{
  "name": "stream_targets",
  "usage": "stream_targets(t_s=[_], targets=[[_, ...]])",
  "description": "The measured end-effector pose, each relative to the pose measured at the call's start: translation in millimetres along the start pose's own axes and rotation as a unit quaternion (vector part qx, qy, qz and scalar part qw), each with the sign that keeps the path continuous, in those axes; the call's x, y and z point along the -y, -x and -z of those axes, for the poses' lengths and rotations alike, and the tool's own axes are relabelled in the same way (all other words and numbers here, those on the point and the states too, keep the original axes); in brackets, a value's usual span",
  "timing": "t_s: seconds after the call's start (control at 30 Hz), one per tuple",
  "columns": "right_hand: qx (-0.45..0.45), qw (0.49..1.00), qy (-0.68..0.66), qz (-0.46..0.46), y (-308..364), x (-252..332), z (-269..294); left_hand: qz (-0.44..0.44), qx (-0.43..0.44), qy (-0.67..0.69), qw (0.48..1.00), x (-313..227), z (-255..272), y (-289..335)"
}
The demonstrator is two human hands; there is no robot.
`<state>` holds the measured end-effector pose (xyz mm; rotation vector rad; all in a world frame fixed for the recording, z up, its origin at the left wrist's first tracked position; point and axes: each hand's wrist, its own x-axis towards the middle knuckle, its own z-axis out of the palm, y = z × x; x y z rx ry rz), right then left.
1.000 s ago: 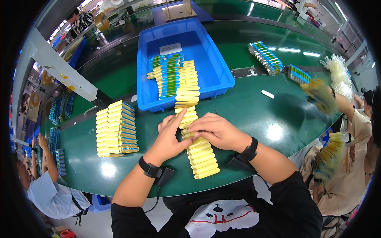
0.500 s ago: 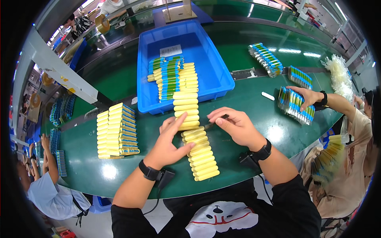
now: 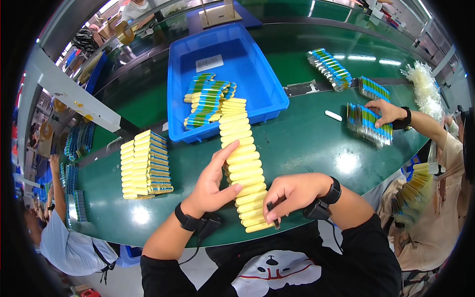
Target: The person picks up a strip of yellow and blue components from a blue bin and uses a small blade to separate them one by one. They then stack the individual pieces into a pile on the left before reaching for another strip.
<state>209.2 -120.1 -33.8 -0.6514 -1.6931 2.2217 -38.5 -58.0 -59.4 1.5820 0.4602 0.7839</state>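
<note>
A long row of yellow round-ended tubes (image 3: 243,154) runs from the near edge of the blue bin down the green table toward me. My left hand (image 3: 210,184) grips the row's left side, with thumb and index finger on top and the other fingers partly hidden at its edge. At the row's near end, my right hand (image 3: 293,197) is closed on a small dark thin tool (image 3: 272,215); its exact kind cannot be made out. The blue bin (image 3: 277,105) holds more yellow tubes with blue-green labels (image 3: 208,101), lying in overlapping rows.
A neat stack of yellow tubes (image 3: 147,166) stands to the left. On the right, a co-worker's hand (image 3: 387,113) rests on a bundle of labelled packs (image 3: 363,123). More bundles (image 3: 330,68) lie beyond, near a white stick (image 3: 333,115) and a clear plastic pile (image 3: 422,84).
My right hand has moved down from the row's middle to its near end with the dark tool. The two overlapping sections of tubes now form one continuous row. My left hand has barely moved.
</note>
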Motion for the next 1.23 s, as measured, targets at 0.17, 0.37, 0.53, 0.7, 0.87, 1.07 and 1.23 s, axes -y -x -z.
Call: stream_targets(t_s=[0.17, 0.37, 0.53, 0.7, 0.87, 1.07, 1.23], targets=[[0.011, 0.999, 0.028, -0.034, -2, -5, 4, 0.008, 0.001, -0.287, 0.958, 3, 11, -1], [-0.007, 0.995, 0.038, -0.095, -8, -4, 8, 0.066, -0.021, -0.401, 0.914, 3, 11, 4], [0.059, 0.989, 0.049, -0.128, -6, -6, 18, 0.077, -0.020, -0.406, 0.910, 5, 11, 4], [-0.237, 0.969, -0.026, 0.071, -8, -1, 22, 0.067, -0.028, -0.389, 0.918, 7, 13, 3], [-0.369, 0.867, 0.243, 0.232, -36, -20, 29, 0.054, -0.039, -0.379, 0.923, 8, 12, 3], [-0.364, 0.855, 0.314, 0.197, -53, -19, 21, 0.031, -0.047, -0.393, 0.918, 10, 14, 6], [-0.372, 0.815, 0.418, 0.152, -46, -21, 28, 0.035, -0.042, -0.392, 0.918, 10, 13, 5]])
